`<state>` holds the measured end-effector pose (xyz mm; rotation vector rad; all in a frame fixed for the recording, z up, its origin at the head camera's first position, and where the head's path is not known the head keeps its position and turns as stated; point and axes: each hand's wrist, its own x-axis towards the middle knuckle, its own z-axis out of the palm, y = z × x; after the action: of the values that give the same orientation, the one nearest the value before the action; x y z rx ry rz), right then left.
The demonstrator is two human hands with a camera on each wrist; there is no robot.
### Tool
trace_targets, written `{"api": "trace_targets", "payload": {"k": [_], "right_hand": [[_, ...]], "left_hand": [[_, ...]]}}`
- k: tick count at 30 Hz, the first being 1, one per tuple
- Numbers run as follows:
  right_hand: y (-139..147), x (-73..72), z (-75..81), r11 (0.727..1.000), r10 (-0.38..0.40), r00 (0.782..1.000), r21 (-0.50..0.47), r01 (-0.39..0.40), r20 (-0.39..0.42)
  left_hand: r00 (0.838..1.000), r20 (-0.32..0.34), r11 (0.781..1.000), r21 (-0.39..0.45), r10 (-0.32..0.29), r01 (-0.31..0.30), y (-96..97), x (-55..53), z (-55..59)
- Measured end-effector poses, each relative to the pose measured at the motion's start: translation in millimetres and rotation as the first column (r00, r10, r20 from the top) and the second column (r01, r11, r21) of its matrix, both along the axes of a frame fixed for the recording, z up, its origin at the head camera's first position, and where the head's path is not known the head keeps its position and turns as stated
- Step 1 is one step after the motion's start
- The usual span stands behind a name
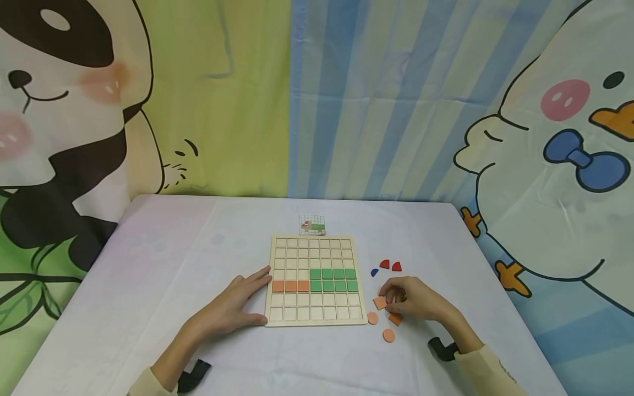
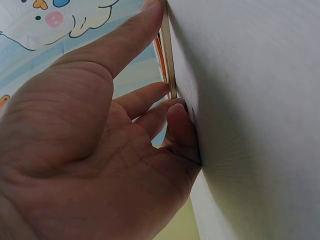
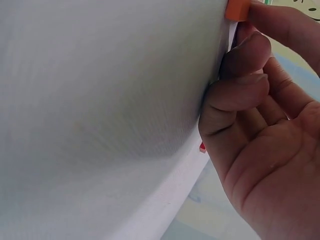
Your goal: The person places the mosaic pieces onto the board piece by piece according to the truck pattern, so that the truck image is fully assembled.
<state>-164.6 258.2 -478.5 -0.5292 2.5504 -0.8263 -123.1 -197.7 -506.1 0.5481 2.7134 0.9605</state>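
Observation:
A wooden grid board (image 1: 317,313) lies on the table, holding a row of orange squares (image 1: 290,286) and a block of green squares (image 1: 333,279). My left hand (image 1: 233,305) rests against the board's left edge, with fingertips and thumb spread along it. In the left wrist view, that hand's thumb and fingers touch the thin wooden edge. Right of the board, my right hand (image 1: 411,297) has curled fingers and pinches an orange square tile (image 1: 380,303) at its fingertips. Beside its thumb lies another orange tile (image 1: 395,318); an orange block (image 3: 238,10) shows at the thumb tip in the right wrist view.
Two orange round pieces (image 1: 388,335) lie near the board's lower right. Two red quarter-shaped pieces (image 1: 384,264) and a blue half-round piece (image 1: 374,272) are behind my right hand. A small picture card (image 1: 312,225) lies beyond the board's far edge.

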Motion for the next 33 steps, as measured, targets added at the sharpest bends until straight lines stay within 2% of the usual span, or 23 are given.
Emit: {"api": "trace_targets", "payload": {"k": [21,33], "right_hand": [[-13.0,-9.4,4.3,1.0,-0.017,0.997,0.011,0.017,-0.078],[-28.4,-16.8,13.0,0.998,0.053,0.988,-0.026,-0.057,-0.148]], "left_hand": [[1.0,0.012,1.0,0.006,-0.001,0.001,0.5,0.3,1.7],[1.0,0.013,1.0,0.006,0.002,-0.002,0.5,0.0,0.3]]}}
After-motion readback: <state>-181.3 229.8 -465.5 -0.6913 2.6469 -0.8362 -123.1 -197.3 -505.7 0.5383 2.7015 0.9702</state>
